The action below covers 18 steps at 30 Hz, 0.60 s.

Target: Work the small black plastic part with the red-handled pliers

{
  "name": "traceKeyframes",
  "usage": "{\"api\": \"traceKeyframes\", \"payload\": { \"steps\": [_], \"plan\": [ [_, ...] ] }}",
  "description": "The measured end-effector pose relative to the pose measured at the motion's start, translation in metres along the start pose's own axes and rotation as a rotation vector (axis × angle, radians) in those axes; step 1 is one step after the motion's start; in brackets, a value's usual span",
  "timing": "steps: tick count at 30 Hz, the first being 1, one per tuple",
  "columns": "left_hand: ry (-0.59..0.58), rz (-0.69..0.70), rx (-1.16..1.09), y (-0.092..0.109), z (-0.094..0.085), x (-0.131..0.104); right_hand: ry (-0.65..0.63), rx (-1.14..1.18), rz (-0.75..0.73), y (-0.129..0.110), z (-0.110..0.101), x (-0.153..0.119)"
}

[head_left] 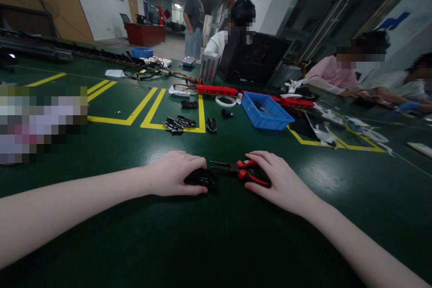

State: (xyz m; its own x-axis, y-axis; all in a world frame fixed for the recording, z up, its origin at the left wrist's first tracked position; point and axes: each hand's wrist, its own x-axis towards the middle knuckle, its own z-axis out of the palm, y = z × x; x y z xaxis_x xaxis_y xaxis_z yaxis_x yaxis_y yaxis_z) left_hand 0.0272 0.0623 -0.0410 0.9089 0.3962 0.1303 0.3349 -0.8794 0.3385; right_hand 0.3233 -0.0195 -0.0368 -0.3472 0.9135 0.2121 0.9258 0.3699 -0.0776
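My left hand (pixel 177 173) is closed around a black plastic part (pixel 204 180), which rests low over the green table (pixel 189 243). To its right, my right hand (pixel 275 180) grips needle-nose pliers (pixel 232 168) with red and black handles. The jaws of the pliers point left toward the black part, slightly parted and not touching it. Beyond my hands, several small black parts (pixel 185 121) lie in and beside a yellow-taped rectangle, and one dark rounded piece (pixel 227 113) lies further right.
A blue bin (pixel 266 111) with dark items stands ahead to the right. Behind it run red power strips (pixel 218 90), cables and a computer case (pixel 253 56). A white ring (pixel 226 101) lies near the strips. Several people are at or behind the table; a pixelated area covers the left.
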Motion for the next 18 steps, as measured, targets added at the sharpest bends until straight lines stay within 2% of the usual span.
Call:
{"api": "traceKeyframes", "payload": {
  "steps": [5,12,18],
  "plan": [
    [-0.023,-0.036,-0.017,0.003,-0.002,-0.002,0.073,-0.036,0.031,-0.008,0.007,0.0],
    [-0.028,-0.024,-0.013,0.006,-0.004,-0.001,0.145,-0.039,0.037,-0.018,0.001,-0.005],
    [-0.036,-0.035,-0.014,0.005,-0.003,-0.001,0.217,-0.134,0.128,-0.018,0.001,-0.007]
  ]
}}
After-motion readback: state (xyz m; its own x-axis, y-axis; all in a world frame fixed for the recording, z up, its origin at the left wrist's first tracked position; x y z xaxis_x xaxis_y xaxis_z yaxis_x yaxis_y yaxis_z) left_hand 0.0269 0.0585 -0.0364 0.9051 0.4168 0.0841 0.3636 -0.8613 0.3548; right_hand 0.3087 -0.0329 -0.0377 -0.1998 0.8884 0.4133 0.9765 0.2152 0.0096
